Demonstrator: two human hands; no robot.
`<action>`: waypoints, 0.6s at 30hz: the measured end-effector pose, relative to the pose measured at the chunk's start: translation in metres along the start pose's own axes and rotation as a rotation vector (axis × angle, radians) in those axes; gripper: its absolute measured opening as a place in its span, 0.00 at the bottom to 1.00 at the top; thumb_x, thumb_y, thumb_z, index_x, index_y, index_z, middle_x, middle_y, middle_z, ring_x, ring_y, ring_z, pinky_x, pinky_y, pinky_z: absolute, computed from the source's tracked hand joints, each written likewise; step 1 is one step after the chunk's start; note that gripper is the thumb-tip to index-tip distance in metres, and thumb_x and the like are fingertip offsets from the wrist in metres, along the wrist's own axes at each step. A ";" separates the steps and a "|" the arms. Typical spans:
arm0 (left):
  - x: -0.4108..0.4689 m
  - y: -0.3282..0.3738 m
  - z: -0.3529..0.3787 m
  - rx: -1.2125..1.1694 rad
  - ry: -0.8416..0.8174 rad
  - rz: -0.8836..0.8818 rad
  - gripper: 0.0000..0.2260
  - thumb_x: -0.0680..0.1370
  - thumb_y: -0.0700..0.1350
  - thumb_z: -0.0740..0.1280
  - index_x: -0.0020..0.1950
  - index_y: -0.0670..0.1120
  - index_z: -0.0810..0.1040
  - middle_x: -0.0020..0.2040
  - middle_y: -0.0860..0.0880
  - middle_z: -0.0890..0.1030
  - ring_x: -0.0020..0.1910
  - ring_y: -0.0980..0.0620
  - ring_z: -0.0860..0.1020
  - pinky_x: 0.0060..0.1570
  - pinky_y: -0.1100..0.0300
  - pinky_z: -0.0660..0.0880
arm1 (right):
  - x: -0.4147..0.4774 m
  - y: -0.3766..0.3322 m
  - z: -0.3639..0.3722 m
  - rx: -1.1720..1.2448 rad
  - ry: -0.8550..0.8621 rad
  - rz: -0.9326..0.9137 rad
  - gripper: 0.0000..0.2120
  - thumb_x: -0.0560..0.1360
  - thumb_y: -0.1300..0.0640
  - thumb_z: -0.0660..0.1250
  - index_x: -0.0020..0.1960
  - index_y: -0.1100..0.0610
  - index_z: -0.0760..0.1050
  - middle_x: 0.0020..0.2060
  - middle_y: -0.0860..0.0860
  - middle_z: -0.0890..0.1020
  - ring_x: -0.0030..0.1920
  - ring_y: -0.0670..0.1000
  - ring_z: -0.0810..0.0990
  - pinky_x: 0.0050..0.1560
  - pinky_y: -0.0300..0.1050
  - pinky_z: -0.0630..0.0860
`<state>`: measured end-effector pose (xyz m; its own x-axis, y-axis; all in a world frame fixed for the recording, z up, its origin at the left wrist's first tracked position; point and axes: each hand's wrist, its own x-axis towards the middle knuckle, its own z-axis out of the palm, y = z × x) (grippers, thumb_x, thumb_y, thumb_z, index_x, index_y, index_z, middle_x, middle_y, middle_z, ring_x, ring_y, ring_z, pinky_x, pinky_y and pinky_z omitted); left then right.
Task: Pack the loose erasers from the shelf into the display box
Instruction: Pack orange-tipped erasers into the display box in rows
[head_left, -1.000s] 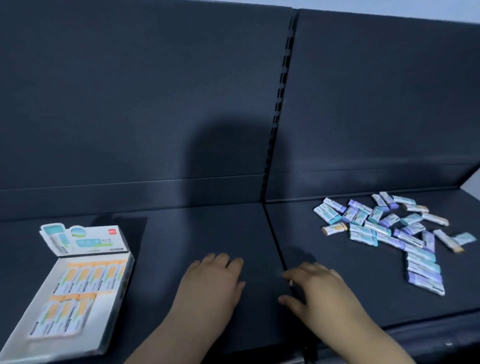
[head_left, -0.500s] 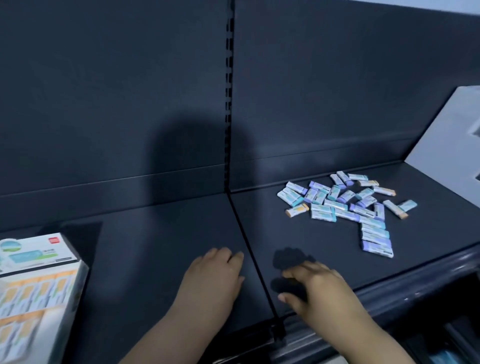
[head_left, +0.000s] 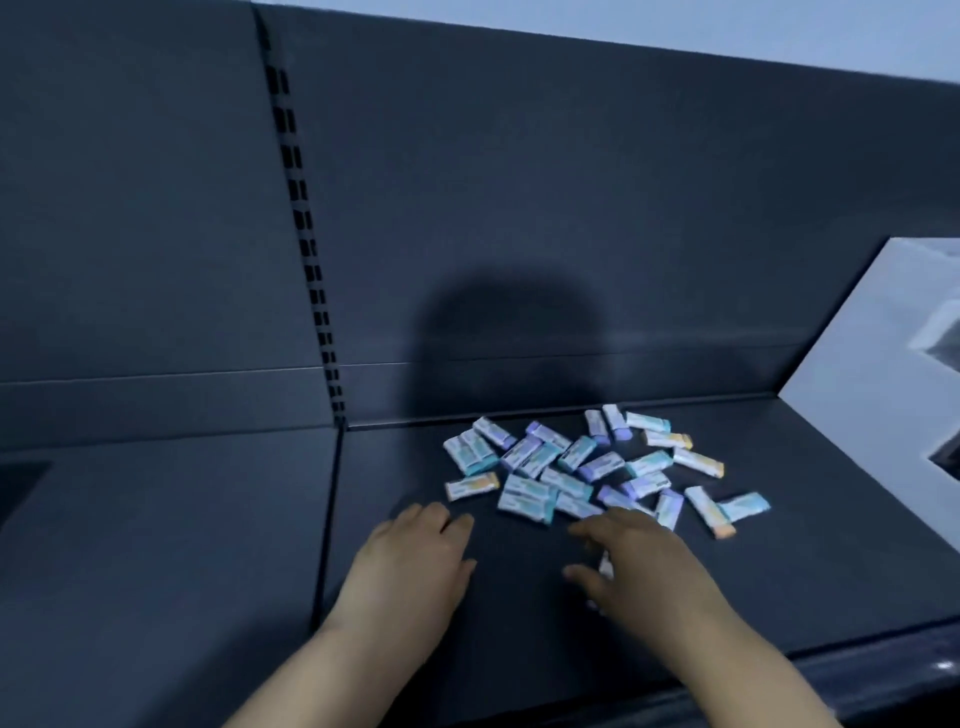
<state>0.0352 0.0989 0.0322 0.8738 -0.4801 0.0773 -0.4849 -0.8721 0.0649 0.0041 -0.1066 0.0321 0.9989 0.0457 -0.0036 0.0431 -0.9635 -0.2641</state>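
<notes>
1. A dark back panel fills the upper view, with a lower band running along its foot.
2. The dark shelf lies below it, split by a seam into a left section and a right section.
3. A pale, white board leans in at the far right end of the shelf; its detail is blurred.
4. A broad shadow falls on the back panel, just behind the pile.
5. A slotted upright strip runs down the back panel to the seam.
6. The loose erasers lie in a scattered heap on the right section, near the back panel, in teal, purple and white wrappers, many overlapping.
7. The right hand is palm down at the near edge of the heap, fingers spread and relaxed, gripping nothing visible. It covers a few erasers, and a pale one peeks out beneath the thumb; contact cannot be told through the blur.
8. The left hand lies palm down on the shelf just left of the heap, fingers together and loose, holding nothing.
9. An orange-tipped eraser sits at the heap's left edge, just beyond the left fingertips.
10. A teal eraser lies at the far right, touching an orange-ended one.
</notes>
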 end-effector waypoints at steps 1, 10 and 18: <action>0.010 0.014 0.002 0.016 0.000 -0.025 0.22 0.81 0.54 0.54 0.74 0.51 0.59 0.66 0.52 0.68 0.65 0.51 0.66 0.61 0.59 0.64 | 0.003 0.018 -0.007 -0.006 -0.003 -0.009 0.20 0.75 0.45 0.64 0.66 0.46 0.69 0.60 0.45 0.74 0.63 0.47 0.70 0.59 0.37 0.66; 0.053 0.107 0.023 -0.008 0.002 -0.021 0.20 0.57 0.53 0.80 0.46 0.49 0.84 0.37 0.51 0.80 0.35 0.50 0.80 0.33 0.59 0.77 | 0.014 0.144 -0.033 -0.089 -0.011 0.123 0.13 0.73 0.46 0.67 0.55 0.51 0.75 0.51 0.49 0.75 0.55 0.51 0.74 0.52 0.43 0.73; 0.058 0.128 0.022 0.041 0.018 -0.089 0.21 0.82 0.52 0.52 0.75 0.50 0.58 0.66 0.50 0.68 0.66 0.49 0.65 0.64 0.57 0.61 | 0.017 0.156 -0.024 -0.091 -0.043 0.220 0.19 0.70 0.39 0.67 0.49 0.53 0.69 0.50 0.50 0.75 0.52 0.51 0.75 0.47 0.44 0.73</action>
<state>0.0247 -0.0429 0.0232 0.9124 -0.3991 0.0907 -0.4031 -0.9146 0.0312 0.0283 -0.2628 0.0139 0.9829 -0.1584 -0.0935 -0.1722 -0.9712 -0.1647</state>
